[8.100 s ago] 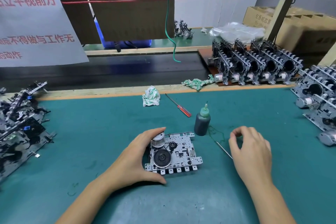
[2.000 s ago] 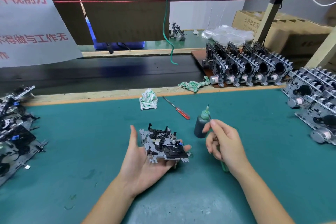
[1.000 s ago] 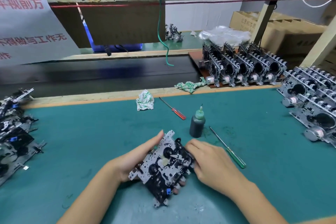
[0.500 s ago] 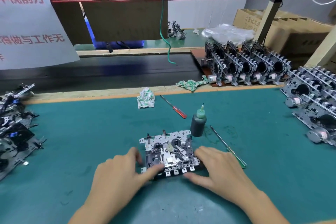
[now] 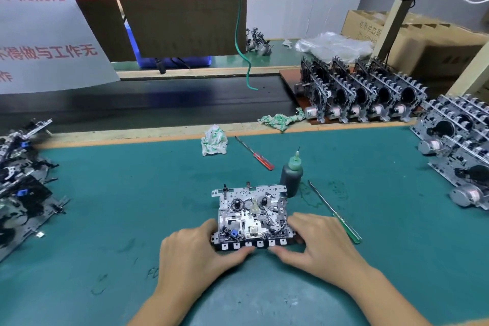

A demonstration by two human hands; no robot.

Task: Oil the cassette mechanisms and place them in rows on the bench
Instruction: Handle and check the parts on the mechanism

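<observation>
We count one cassette mechanism [image 5: 252,216] lying flat on the green bench mat [image 5: 132,206], near the front and centre, its row of square tabs toward us. Both our hands grasp it: the left hand [image 5: 193,254] holds its left end, thumb curled along the front edge, and the right hand [image 5: 320,243] holds its right end the same way, thumbs nearly meeting below the tabs. The fingers are bent round the frame rather than spread flat.

One dark oil bottle [image 5: 291,176] with a green nozzle stands upright just beyond the mechanism's right rear corner. We see two screwdrivers: a green-handled one [image 5: 334,213] lying beside our right hand, and a red-handled one [image 5: 255,154] farther back. Two crumpled rags sit by the bench's far edge, one white-green rag [image 5: 214,140] on the mat and another rag [image 5: 280,119] on the wooden strip.

A row of finished mechanisms [image 5: 362,92] stands on edge at the back right; five or so in front, though the count is hard to fix. More finished units [image 5: 460,151] lie at far right, and a heap of untreated mechanisms [image 5: 21,180] at far left.
</observation>
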